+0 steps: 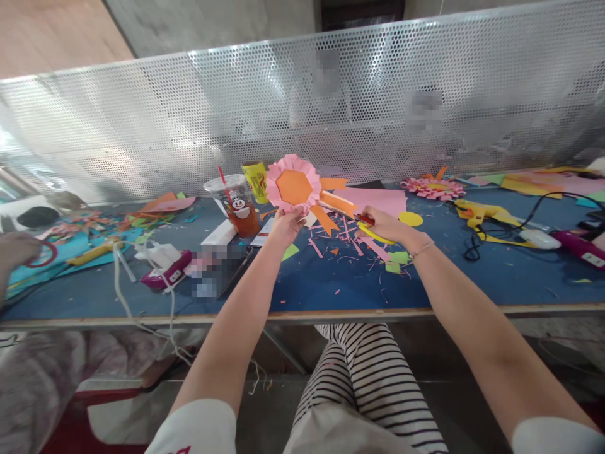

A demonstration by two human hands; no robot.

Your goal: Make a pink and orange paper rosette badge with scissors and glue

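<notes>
My left hand (290, 226) is closed on the lower edge of a paper rosette (295, 184), held up over the table. It has a pleated pink rim, an orange middle and several orange tails (338, 202) pointing right. In my right hand (380, 226) is a pair of scissors with yellow and red handles (378, 234), close to the ends of the tails. The blades are hard to make out. Below lie pink paper scraps (347, 238), green pieces (397, 260) and a yellow paper disc (410, 219). A pink sheet (382, 200) lies behind.
A plastic cup of drink (243, 214) and a yellow can (256, 181) stand left. A phone (236, 271) and power strip (166, 270) lie nearer. To the right are another rosette (432, 187) and a yellow glue gun (484, 215). A co-worker's hand (21, 252) holds red-handled scissors (45, 255).
</notes>
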